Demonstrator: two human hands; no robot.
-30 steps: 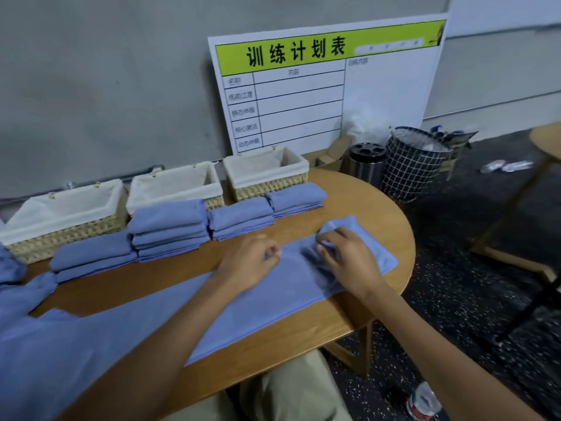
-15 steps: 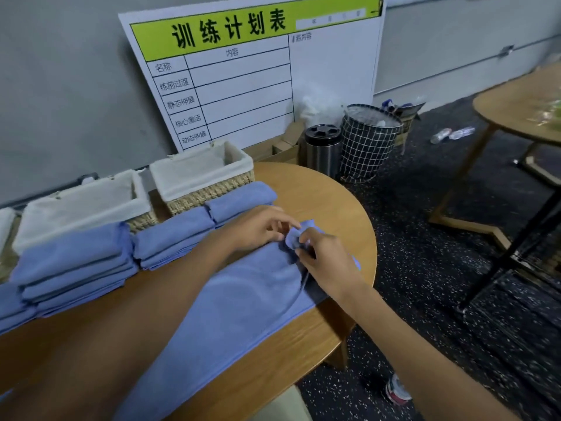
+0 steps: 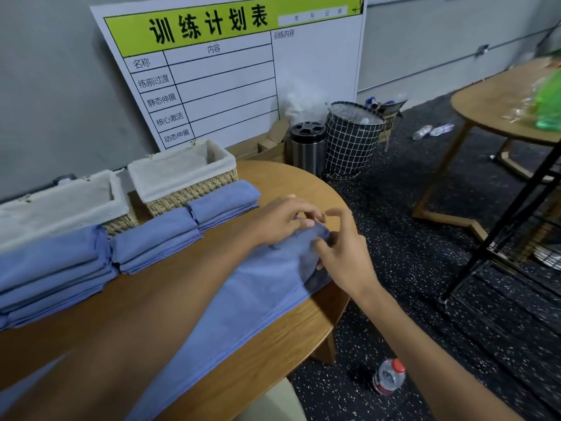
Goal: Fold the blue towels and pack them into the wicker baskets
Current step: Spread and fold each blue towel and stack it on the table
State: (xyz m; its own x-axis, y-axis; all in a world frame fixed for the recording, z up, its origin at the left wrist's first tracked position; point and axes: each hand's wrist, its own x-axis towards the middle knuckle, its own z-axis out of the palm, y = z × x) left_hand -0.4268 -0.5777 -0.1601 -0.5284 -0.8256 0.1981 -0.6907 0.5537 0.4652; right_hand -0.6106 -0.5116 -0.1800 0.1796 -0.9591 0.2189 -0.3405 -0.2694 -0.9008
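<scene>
Both grips meet at the far end of the long blue towel, right of frame centre. The left hand pinches the towel's bunched corner between thumb and fingertips. The right hand curls over the same corner from the near side with its index finger lifted clear; whether its thumb clamps the cloth is hard to tell, since the fold hides it.

The towel lies flat along the wooden counter, running from the lower left of the frame up to the hands near the counter's rounded edge.

Left of centre, three stacks of folded towels sit in a row, touching one another. Just behind them stand two cloth-lined wicker baskets, the left one cut off by the frame edge.

At the top of the frame a white schedule board with a green header leans on the wall. To its right, on the speckled floor, stand a metal canister and a grid-patterned bin. A plastic bottle lies at bottom right.
</scene>
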